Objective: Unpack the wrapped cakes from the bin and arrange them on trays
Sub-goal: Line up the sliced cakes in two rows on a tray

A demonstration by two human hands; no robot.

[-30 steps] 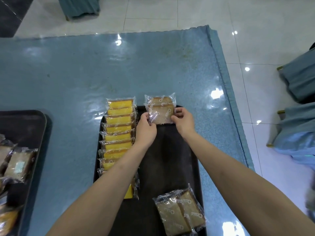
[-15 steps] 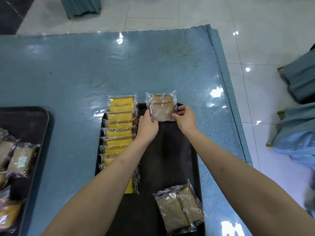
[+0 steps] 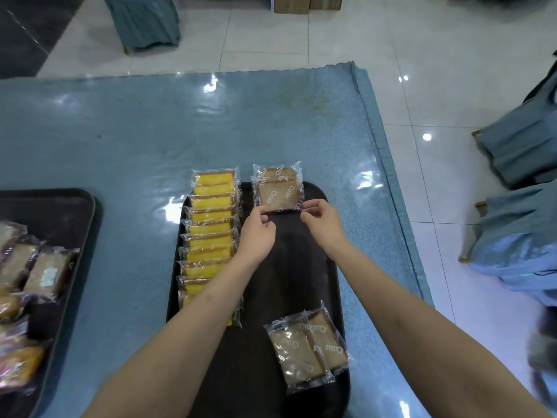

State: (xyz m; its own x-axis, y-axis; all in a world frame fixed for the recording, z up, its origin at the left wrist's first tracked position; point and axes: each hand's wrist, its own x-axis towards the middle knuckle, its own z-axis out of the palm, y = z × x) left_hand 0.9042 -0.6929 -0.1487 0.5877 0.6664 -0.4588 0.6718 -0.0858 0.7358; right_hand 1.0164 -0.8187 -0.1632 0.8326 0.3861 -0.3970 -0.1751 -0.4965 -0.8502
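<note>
One wide surface (image 3: 120, 140) under glossy blue plastic sheeting fills the frame. At centre lies a matte black rectangular tray (image 3: 289, 267) with rounded corners. Down its left side runs a column of yellow cakes (image 3: 211, 230) in crinkly clear wrap. Brown square cakes (image 3: 278, 188) sit at its upper edge; left hand (image 3: 256, 233) and right hand (image 3: 322, 221) pinch the wrapper's lower corners.
</note>
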